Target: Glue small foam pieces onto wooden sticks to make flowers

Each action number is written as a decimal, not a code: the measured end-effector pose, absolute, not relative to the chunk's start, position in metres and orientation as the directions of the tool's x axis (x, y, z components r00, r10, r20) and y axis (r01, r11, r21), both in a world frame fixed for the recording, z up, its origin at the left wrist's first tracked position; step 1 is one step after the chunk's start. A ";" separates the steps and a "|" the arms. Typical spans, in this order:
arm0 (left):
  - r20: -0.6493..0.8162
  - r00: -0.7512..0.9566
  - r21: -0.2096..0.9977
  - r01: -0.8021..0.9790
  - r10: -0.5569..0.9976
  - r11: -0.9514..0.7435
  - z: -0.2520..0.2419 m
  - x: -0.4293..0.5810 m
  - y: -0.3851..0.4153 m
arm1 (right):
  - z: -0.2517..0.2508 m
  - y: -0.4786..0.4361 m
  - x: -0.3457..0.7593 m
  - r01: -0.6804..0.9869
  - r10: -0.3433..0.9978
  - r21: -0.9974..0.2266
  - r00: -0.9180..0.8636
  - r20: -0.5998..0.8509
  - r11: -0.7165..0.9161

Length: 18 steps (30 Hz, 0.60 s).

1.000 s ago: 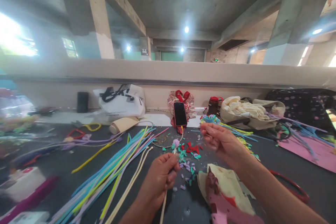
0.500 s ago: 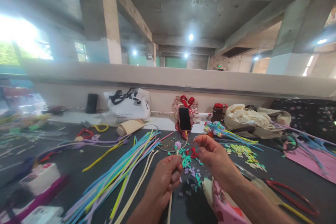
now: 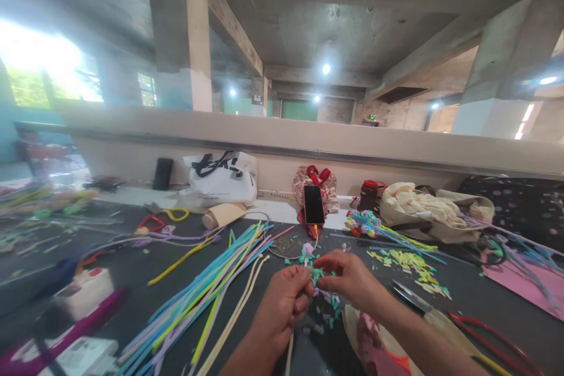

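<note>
My left hand [image 3: 284,299] is closed round a cream chenille stem [image 3: 289,352], whose lower end hangs below the fist. A small lilac tuft [image 3: 307,249] tops the stem above my fingers. Close beside it on the right, my right hand [image 3: 352,275] has its thumb and fingertips drawn together near the stem; what they pinch, if anything, cannot be made out. Small teal pieces [image 3: 335,308] and lilac pieces [image 3: 324,296] lie scattered on the dark table under and between the hands.
Long coloured chenille stems [image 3: 198,294] spread across the left. Behind stands a phone [image 3: 314,204] with a cable plugged in. Yellow-green cut pieces [image 3: 412,267], a beaded bunch [image 3: 363,222] and red-handled pliers [image 3: 493,338] lie right. A white bag [image 3: 222,182] sits at the back.
My right hand has come down and left, from above the pieces to beside the stem's top. My left hand keeps its hold. The camera view has shifted slightly.
</note>
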State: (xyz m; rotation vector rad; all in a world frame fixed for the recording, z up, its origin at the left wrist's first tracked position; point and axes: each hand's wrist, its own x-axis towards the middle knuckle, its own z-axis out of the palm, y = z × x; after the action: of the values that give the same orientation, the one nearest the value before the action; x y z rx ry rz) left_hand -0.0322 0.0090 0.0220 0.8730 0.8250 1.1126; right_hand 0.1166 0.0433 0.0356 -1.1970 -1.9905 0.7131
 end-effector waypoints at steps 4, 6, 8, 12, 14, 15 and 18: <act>-0.120 0.220 0.916 -0.353 0.968 0.193 0.020 -0.032 0.010 | 0.046 0.047 0.123 0.567 0.885 -0.681 -0.338 0.320 0.463; -0.130 0.201 0.920 -0.340 0.971 0.193 0.021 -0.032 0.010 | 0.053 0.051 0.137 0.598 0.889 -0.658 -0.292 0.353 0.458; -0.140 0.198 0.921 -0.334 0.970 0.201 0.022 -0.032 0.010 | 0.058 0.056 0.157 0.635 0.893 -0.635 -0.240 0.381 0.441; -0.141 0.212 0.916 -0.343 0.967 0.209 0.024 -0.032 0.009 | 0.056 0.066 0.190 0.693 0.892 -0.594 -0.164 0.421 0.408; -0.147 0.213 0.918 -0.335 0.966 0.213 0.024 -0.032 0.009 | 0.053 0.068 0.199 0.719 0.891 -0.575 -0.140 0.432 0.391; -0.149 0.211 0.919 -0.331 0.966 0.215 0.023 -0.032 0.010 | 0.052 0.068 0.201 0.729 0.890 -0.565 -0.134 0.435 0.386; -0.146 0.221 0.918 -0.333 0.964 0.215 0.022 -0.033 0.011 | 0.055 0.067 0.204 0.751 0.886 -0.537 -0.136 0.444 0.384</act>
State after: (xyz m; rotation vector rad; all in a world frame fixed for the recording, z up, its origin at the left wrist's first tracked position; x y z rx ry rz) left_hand -0.0332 0.0107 0.0219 0.8992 0.8911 1.0877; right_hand 0.2036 0.0667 0.0545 -1.4072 -1.9242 0.2377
